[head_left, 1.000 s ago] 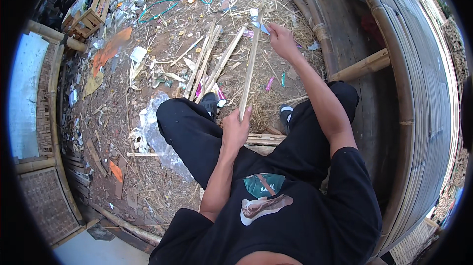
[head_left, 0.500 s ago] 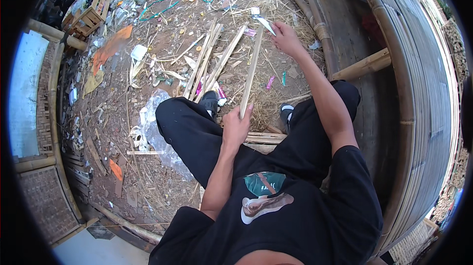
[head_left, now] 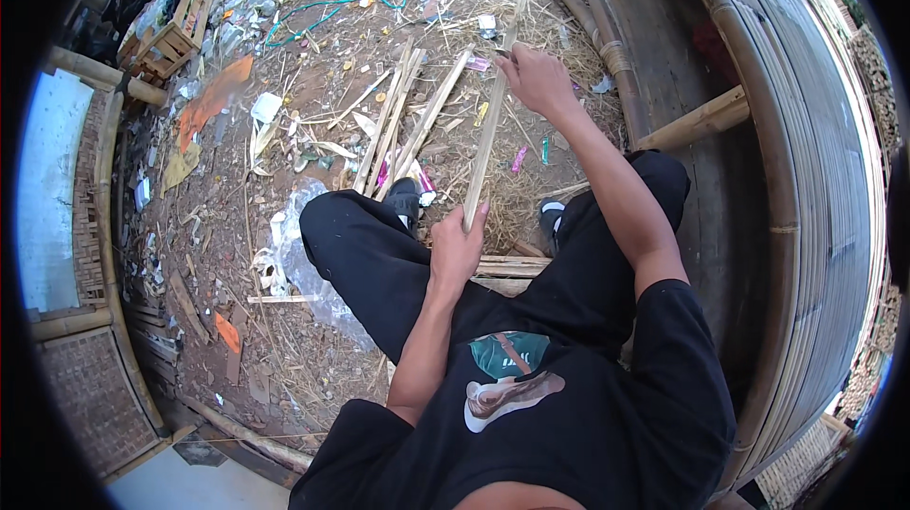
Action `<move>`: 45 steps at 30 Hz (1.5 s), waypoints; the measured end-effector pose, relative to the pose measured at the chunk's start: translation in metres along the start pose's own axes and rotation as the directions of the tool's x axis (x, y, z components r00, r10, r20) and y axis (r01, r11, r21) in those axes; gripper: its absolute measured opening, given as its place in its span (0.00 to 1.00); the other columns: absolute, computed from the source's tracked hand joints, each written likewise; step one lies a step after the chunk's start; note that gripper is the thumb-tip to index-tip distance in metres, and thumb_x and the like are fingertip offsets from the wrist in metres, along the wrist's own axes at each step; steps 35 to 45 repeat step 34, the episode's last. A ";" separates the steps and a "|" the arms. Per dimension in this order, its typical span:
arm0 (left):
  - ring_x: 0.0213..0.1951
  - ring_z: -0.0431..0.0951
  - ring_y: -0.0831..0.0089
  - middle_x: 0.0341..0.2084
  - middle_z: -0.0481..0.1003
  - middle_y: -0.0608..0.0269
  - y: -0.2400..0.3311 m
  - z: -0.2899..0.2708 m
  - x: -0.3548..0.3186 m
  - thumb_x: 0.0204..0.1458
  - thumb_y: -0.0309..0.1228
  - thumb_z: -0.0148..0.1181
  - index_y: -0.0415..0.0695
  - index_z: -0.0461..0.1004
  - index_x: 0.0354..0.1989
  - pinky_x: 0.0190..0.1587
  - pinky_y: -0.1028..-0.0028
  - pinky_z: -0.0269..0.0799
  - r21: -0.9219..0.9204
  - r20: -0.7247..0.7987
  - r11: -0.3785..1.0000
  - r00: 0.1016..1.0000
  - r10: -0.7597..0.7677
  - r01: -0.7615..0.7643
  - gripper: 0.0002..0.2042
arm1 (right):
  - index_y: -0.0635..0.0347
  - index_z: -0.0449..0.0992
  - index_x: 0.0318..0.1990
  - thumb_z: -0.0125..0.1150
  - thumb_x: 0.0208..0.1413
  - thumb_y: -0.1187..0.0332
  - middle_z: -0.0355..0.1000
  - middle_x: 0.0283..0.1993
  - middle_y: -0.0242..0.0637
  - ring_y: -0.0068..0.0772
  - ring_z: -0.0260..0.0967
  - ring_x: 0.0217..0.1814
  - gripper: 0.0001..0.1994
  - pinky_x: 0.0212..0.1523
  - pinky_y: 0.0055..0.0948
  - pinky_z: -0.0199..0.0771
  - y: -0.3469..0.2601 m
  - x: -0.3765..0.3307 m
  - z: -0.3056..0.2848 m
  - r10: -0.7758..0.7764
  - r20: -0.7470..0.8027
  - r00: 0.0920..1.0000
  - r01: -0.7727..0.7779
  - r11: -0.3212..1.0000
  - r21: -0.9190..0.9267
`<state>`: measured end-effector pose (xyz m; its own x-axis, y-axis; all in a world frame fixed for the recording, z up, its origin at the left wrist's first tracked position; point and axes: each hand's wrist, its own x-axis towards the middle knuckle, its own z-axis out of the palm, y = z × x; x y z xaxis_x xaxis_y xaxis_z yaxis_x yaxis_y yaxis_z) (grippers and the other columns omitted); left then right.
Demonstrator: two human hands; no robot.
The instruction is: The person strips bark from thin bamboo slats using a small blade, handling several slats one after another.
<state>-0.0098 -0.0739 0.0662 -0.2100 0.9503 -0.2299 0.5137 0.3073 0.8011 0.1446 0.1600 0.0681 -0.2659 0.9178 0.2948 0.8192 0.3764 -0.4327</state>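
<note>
A long, pale bamboo strip (head_left: 484,136) slants up and away from my lap. My left hand (head_left: 456,246) is closed around its near end, thumb along the strip. Farther up, my right hand (head_left: 538,81) is closed at the strip's right side, fingers against or just beside it. In that hand is a knife (head_left: 505,54); only a small dark bit of it shows, and the rest is hidden by the fingers. Several more split bamboo strips (head_left: 388,123) lie on the ground just left of the held one, near my left foot.
A bamboo bench (head_left: 701,126) curves along my right side. Littered dirt ground holds a clear plastic bag (head_left: 332,297), an orange scrap (head_left: 210,100), a white container (head_left: 266,107) and a teal cord (head_left: 332,6). A wooden crate (head_left: 177,25) stands far left, above a woven bamboo panel (head_left: 90,387).
My right hand has moved slightly left onto the strip and turned; the knife blade, plainly visible before, is now mostly out of sight. My left hand keeps its hold with hardly any movement.
</note>
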 end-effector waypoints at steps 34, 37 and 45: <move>0.31 0.77 0.40 0.21 0.73 0.33 -0.054 0.018 0.035 0.61 0.47 0.50 0.34 0.74 0.30 0.36 0.48 0.69 0.268 -0.031 0.962 0.999 -0.043 0.049 0.24 | 0.55 0.66 0.29 0.57 0.52 0.69 0.66 0.14 0.35 0.40 0.68 0.20 0.05 0.38 0.34 0.59 -0.079 -0.083 0.006 -0.603 0.048 0.796 0.590 0.791 0.163; 0.31 0.77 0.40 0.21 0.73 0.33 -0.054 0.018 0.035 0.61 0.47 0.50 0.34 0.74 0.30 0.36 0.48 0.69 0.268 -0.031 0.962 0.999 -0.043 0.049 0.24 | 0.55 0.66 0.29 0.57 0.52 0.69 0.66 0.14 0.35 0.40 0.68 0.20 0.05 0.38 0.34 0.59 -0.079 -0.083 0.006 -0.603 0.048 0.796 0.590 0.791 0.163; 0.31 0.77 0.40 0.21 0.73 0.33 -0.054 0.018 0.035 0.61 0.47 0.50 0.34 0.74 0.30 0.36 0.48 0.69 0.268 -0.031 0.962 0.999 -0.043 0.049 0.24 | 0.55 0.66 0.29 0.57 0.52 0.69 0.66 0.14 0.35 0.40 0.68 0.20 0.05 0.38 0.34 0.59 -0.079 -0.083 0.006 -0.603 0.048 0.796 0.590 0.791 0.163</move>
